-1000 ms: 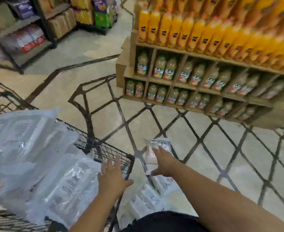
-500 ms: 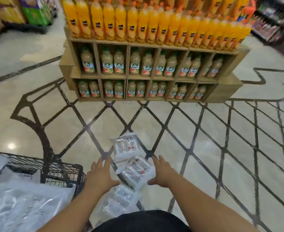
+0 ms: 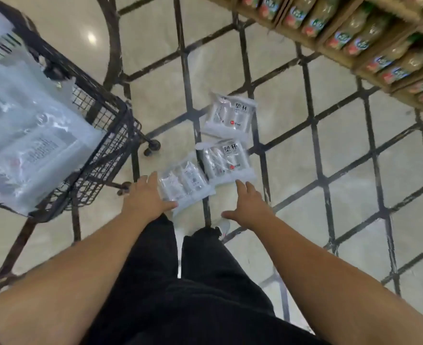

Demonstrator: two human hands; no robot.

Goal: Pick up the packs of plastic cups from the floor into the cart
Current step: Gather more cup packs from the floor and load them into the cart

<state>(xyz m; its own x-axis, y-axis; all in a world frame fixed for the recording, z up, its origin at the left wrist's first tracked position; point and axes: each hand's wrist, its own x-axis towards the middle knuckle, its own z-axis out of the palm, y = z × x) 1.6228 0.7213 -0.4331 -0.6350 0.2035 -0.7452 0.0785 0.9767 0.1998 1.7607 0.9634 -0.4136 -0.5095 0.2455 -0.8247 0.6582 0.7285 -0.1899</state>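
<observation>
Lying on the tiled floor (image 3: 355, 150) beside the cart (image 3: 105, 135), three cup packs (image 3: 226, 160) await empty, spread hands, left hand (image 3: 145, 197) and right hand (image 3: 249, 204); slick wrappers could slip if pinched loosely.

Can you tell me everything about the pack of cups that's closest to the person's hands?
The nearest pack of cups is a flat, clear, crinkly plastic bag with whitish cups showing through and a small printed label. It lies on the shiny tiled floor, turned at a slant, just in front of the person's feet. Its right edge meets or slightly overlaps the middle pack. The left hand is open with its thumb at the pack's near corner. The right hand is open beside it, not touching.
</observation>
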